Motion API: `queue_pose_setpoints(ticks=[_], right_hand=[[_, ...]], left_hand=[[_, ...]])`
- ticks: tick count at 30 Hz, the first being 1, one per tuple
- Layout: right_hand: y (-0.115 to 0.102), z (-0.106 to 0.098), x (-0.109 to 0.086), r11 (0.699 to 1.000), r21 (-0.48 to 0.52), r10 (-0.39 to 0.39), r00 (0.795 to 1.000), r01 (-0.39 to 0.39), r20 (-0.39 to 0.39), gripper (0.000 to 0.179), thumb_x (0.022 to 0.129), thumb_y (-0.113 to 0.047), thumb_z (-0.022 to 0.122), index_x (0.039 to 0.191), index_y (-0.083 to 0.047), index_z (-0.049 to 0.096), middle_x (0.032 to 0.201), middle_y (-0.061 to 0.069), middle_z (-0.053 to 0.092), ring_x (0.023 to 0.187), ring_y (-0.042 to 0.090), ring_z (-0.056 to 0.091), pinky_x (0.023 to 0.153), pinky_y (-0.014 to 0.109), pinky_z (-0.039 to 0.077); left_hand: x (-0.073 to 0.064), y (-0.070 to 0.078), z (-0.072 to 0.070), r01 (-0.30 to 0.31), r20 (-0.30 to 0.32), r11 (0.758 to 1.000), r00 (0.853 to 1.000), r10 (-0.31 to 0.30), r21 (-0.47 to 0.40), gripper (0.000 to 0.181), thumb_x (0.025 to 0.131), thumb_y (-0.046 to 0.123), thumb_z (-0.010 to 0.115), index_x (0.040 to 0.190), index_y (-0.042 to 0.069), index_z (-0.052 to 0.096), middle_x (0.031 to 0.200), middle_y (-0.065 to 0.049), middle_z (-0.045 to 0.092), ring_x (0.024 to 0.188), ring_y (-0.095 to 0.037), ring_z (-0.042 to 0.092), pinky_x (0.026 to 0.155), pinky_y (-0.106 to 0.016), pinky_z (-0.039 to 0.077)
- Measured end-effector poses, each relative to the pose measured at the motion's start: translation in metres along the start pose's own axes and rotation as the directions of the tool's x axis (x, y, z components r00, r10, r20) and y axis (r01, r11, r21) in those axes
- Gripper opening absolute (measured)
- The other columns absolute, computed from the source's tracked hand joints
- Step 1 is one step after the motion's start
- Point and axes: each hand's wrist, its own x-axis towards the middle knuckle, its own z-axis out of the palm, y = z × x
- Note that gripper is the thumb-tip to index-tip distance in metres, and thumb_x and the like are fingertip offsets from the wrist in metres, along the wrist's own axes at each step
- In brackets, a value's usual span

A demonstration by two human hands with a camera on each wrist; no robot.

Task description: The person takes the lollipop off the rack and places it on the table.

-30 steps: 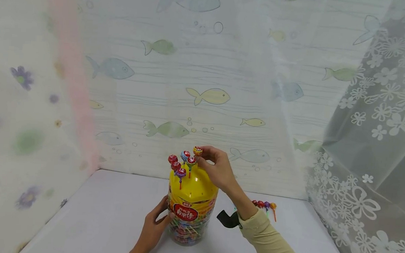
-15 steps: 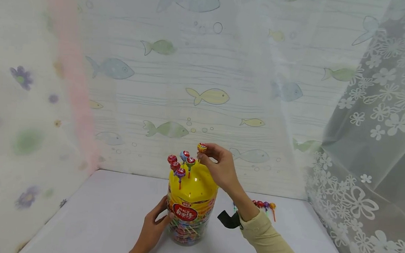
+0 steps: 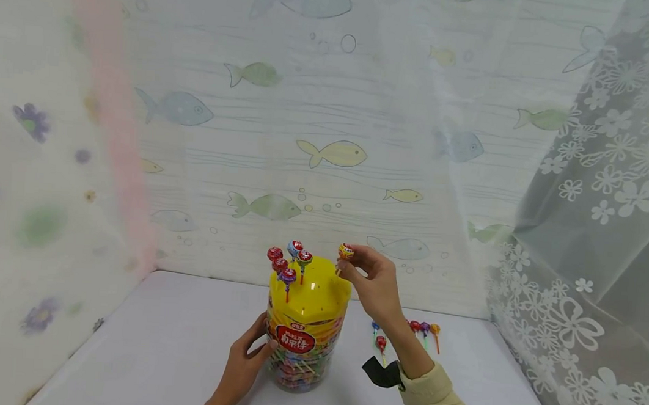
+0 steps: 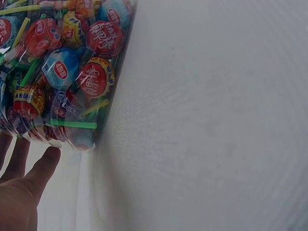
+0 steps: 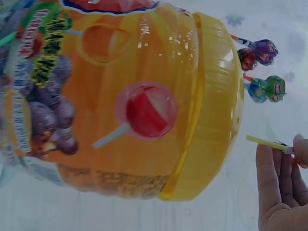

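A clear jar (image 3: 294, 363) packed with wrapped candies stands on the table under a yellow lid (image 3: 314, 294). Several wrapped lollipops (image 3: 288, 277) stick up from the lid's left part. My left hand (image 3: 247, 360) holds the jar's lower left side, thumb at the front; the left wrist view shows its fingers (image 4: 43, 168) by the jar's bottom. Just beyond the lid's right edge, my right hand (image 3: 376, 285) pinches a yellow-and-red lollipop (image 3: 346, 251) between thumb and fingers. In the right wrist view its yellow stick (image 5: 262, 141) points at the lid, apart from it.
Several more lollipops (image 3: 425, 327) lie on the white table (image 3: 186, 324) to the right, including a red one (image 3: 381, 342) near the right wrist. A black strap (image 3: 380, 372) hangs at that wrist. Fish-patterned curtain (image 3: 327, 154) closes off the back, and a lacy one (image 3: 591, 271) hangs at right.
My right hand first lifts the yellow-and-red lollipop slightly, then moves it right to beyond the lid's edge. More of the lollipops on the table show now. My left hand stays on the jar.
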Motion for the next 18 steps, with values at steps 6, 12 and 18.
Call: queue_pose_setpoints(ticks=[6,12,18], right_hand=[[0.009,-0.011,-0.016,0.998,0.062,0.006,0.999,-0.003,-0.048,0.025,0.094,0.002,0.068,0.118,0.007,0.066,0.103,0.014,0.071,0.089,0.011,0.071,0.082,0.029,0.064],[0.022,-0.021,-0.033,0.995,0.083,0.071,0.993,-0.063,-0.099,0.025,0.094,0.002,0.069,0.118,0.008,0.066,0.099,-0.003,0.072,0.090,0.016,0.072,0.081,0.030,0.064],[0.038,-0.028,-0.047,0.984,0.064,0.176,0.975,-0.169,-0.132,0.028,0.093,-0.002,0.071,0.120,0.006,0.066,0.102,0.005,0.071,0.091,0.014,0.072,0.080,0.028,0.064]], left_hand=[[0.001,-0.002,0.000,-0.001,-0.004,1.000,1.000,0.001,0.008,0.070,0.099,0.032,0.068,0.158,0.011,0.038,0.155,-0.018,0.047,0.138,-0.042,0.049,0.105,-0.058,0.052],[0.002,-0.004,0.000,-0.002,-0.001,1.000,1.000,0.002,0.009,0.070,0.099,0.032,0.068,0.158,0.011,0.037,0.155,-0.018,0.047,0.138,-0.042,0.049,0.105,-0.058,0.051],[0.002,-0.006,0.000,-0.004,-0.005,1.000,1.000,0.004,0.015,0.070,0.099,0.032,0.068,0.158,0.011,0.037,0.155,-0.018,0.047,0.138,-0.042,0.049,0.105,-0.058,0.051]])
